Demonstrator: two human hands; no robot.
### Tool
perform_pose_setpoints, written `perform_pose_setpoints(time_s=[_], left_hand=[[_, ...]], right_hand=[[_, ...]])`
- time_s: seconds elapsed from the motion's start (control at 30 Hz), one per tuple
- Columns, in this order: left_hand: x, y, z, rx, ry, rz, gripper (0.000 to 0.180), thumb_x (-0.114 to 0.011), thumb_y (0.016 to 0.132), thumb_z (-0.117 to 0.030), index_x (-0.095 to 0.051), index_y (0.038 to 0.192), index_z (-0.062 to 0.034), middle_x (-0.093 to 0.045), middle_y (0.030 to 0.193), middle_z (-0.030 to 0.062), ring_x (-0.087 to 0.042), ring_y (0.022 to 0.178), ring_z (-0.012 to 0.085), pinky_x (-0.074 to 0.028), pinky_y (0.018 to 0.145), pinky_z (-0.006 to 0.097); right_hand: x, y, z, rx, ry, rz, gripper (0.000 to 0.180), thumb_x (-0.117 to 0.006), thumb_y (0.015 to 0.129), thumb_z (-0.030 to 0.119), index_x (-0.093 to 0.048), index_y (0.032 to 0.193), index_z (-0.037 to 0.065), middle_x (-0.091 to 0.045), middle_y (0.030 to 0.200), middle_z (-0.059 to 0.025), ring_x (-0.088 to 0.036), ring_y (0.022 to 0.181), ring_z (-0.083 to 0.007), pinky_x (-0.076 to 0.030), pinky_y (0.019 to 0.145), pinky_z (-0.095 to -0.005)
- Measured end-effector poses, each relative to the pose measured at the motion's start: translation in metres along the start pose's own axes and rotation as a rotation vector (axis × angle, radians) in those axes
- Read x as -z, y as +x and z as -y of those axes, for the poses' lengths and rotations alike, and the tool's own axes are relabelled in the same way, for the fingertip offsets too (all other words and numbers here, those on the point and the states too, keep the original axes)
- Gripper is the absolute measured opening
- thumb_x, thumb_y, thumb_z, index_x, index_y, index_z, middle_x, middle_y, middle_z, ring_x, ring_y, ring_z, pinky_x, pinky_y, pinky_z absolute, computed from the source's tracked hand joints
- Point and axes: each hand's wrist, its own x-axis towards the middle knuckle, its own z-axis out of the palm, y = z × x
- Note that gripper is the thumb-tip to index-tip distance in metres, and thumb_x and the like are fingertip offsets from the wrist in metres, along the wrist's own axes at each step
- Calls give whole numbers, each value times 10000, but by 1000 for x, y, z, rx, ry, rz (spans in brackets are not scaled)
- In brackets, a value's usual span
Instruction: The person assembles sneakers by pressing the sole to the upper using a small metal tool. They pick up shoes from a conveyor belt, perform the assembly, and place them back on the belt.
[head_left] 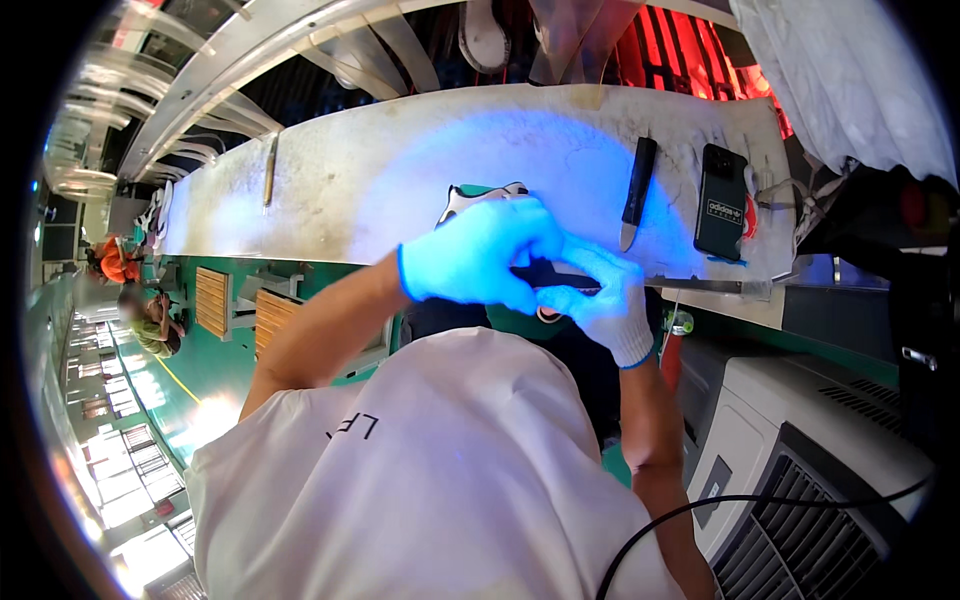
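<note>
My left hand [480, 252], in a knit work glove lit blue, is closed near the table's front edge. Its fingers reach toward my right hand [608, 305], also gloved, whose fingers are bent in a pinch. A dark piece [556, 273] shows between the two hands; its kind is mostly hidden by the gloves. Just behind my left hand, a white, green and black shoe-like item [480, 192] sticks out, its lower part covered by the glove. To the right lies a knife [637, 195] with a black handle and short blade, touched by neither hand.
The long white worktable [330, 170] has a dark phone [722, 205] at its right and a thin brown stick [270, 172] at its left. A grey vented machine [800, 450] stands at right, crossed by a black cable [750, 498]. Far left, a person [158, 325] sits near wooden slatted stands [212, 302].
</note>
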Motion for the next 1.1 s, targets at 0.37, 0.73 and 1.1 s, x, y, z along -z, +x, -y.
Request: perform_pose_setpoints(time_s=[0.37,0.73,1.1], left_hand=[[-56,-100,4,342,240,-565,672,-1017,714,-284,-665,1239,-53,-699,1203,187,-740,1073,399,-624,939,500],[-50,-45,10,10,680,-488,431,-938,732,-363,-697,961,-88,-714,1009,129,-699,959,376,-560,858,504],[-32,-36,18,31,472,-458,474,-1009,656,-367,-654,879,-148,-675,912,76,-689,903,340,-533,764,463]], right_hand=[[-5,-1,-5,39,58,-23,692,-1010,793,199,-765,1391,-47,-769,1429,-233,-747,1330,-316,-571,1155,-437],[-4,3,-8,70,-28,1,721,-998,821,316,-757,1400,-41,-759,1427,-258,-756,1319,-359,-589,1130,-448],[1,13,10,35,-82,67,708,-1007,793,261,-763,1381,-49,-774,1395,-255,-770,1283,-357,-593,1101,-428]])
